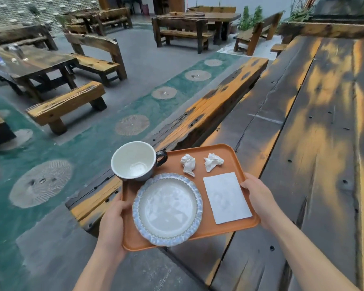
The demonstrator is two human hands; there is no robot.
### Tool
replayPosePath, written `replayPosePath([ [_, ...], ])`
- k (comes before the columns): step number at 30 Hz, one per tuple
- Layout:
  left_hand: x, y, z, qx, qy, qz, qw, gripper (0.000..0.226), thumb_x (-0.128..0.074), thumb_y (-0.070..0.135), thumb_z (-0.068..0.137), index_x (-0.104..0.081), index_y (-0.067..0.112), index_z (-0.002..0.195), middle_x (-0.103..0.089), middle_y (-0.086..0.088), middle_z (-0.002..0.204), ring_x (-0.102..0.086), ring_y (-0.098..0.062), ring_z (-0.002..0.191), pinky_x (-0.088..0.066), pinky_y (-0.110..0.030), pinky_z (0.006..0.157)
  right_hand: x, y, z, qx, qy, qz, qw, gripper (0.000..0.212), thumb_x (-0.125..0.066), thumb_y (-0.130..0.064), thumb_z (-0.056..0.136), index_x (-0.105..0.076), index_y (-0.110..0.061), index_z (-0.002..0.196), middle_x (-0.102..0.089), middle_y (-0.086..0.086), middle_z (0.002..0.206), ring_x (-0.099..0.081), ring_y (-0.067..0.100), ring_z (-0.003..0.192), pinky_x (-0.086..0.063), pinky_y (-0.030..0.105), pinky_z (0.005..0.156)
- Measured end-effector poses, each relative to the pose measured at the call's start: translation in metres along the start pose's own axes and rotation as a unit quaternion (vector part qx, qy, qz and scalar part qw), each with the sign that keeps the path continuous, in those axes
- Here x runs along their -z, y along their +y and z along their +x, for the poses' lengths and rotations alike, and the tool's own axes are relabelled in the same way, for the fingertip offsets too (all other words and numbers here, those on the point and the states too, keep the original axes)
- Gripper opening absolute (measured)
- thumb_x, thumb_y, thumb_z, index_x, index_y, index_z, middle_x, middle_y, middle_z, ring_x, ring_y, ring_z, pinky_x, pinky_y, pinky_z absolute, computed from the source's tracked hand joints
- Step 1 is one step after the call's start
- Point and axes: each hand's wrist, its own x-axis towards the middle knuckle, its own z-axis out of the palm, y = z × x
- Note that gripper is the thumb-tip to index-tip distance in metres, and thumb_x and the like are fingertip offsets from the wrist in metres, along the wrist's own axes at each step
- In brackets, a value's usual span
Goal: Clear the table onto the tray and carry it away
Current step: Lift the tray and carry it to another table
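Gripping the orange tray (210, 227) at its two short edges, the left hand (111, 225) and the right hand (259, 198) each curled their fingers round the rim and held it in the air above the bench (208, 110), beside the long wooden table (315, 133). On the tray, a white cup (135, 160) stood at the far left corner, a blue-rimmed plate (167, 208) just nearer than it, two crumpled tissues (188, 163) along the far edge, and a flat napkin (226, 197) right of the plate.

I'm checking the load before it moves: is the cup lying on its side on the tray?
No, the cup stands upright at the far left corner of the tray, its opening facing up.
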Motion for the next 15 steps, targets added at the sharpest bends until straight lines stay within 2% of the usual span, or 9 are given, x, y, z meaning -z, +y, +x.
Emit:
replayPosePath([
  [4,0.031,0.006,-0.007,-0.008,0.03,-0.023,0.999,0.039,-0.054,0.024,0.088,-0.073,0.03,0.122,-0.076,-0.01,0.121,-0.075,-0.035,0.106,-0.061,-0.055,0.083,-0.031,-0.014,-0.001,0.012,-0.019,-0.022,1.0,0.026,-0.036,-0.022,0.1,-0.061,-0.028,0.1,-0.075,-0.007,0.074,-0.075,0.013,0.069,-0.058,0.026,0.051],
  [7,0.058,0.014,-0.014,-0.024,0.057,-0.038,0.997,0.037,-0.052,0.018,0.092,-0.073,0.029,0.121,-0.077,-0.008,0.119,-0.076,-0.032,0.103,-0.063,-0.049,0.078,-0.065,-0.02,-0.002,0.013,-0.044,-0.025,0.999,0.023,-0.036,-0.027,0.103,-0.059,-0.029,0.101,-0.074,-0.011,0.072,-0.074,0.007,0.067,-0.054,0.021,0.044],
  [9,0.081,0.022,-0.022,-0.037,0.076,-0.044,0.995,0.035,-0.051,0.016,0.092,-0.075,0.028,0.115,-0.078,-0.007,0.115,-0.077,-0.03,0.099,-0.064,-0.043,0.07,-0.093,-0.024,-0.005,0.018,-0.061,-0.025,0.998,0.02,-0.037,-0.032,0.104,-0.058,-0.031,0.103,-0.074,-0.013,0.073,-0.074,0.006,0.068,-0.053,0.02,0.045],
  [11,0.111,0.029,-0.032,-0.048,0.102,-0.046,0.993,0.034,-0.051,0.015,0.09,-0.076,0.026,0.112,-0.079,-0.008,0.113,-0.077,-0.031,0.097,-0.064,-0.042,0.068,-0.129,-0.029,-0.01,0.019,-0.083,-0.029,0.996,0.017,-0.04,-0.036,0.104,-0.057,-0.032,0.103,-0.074,-0.013,0.073,-0.075,0.008,0.069,-0.054,0.02,0.047],
  [13,0.145,0.035,-0.04,-0.058,0.136,-0.049,0.988,0.032,-0.052,0.014,0.089,-0.074,0.023,0.112,-0.078,-0.012,0.113,-0.076,-0.035,0.1,-0.064,-0.048,0.075,-0.168,-0.034,-0.017,0.018,-0.109,-0.034,0.993,0.016,-0.042,-0.038,0.104,-0.057,-0.032,0.103,-0.074,-0.013,0.073,-0.075,0.009,0.069,-0.054,0.021,0.047],
  [15,0.18,0.04,-0.05,-0.063,0.17,-0.054,0.982,0.032,-0.051,0.012,0.092,-0.071,0.021,0.114,-0.077,-0.014,0.116,-0.074,-0.038,0.105,-0.06,-0.056,0.088,-0.207,-0.037,-0.026,0.025,-0.127,-0.051,0.99,0.016,-0.042,-0.039,0.104,-0.056,-0.032,0.103,-0.073,-0.015,0.073,-0.075,0.008,0.069,-0.055,0.022,0.047],
])
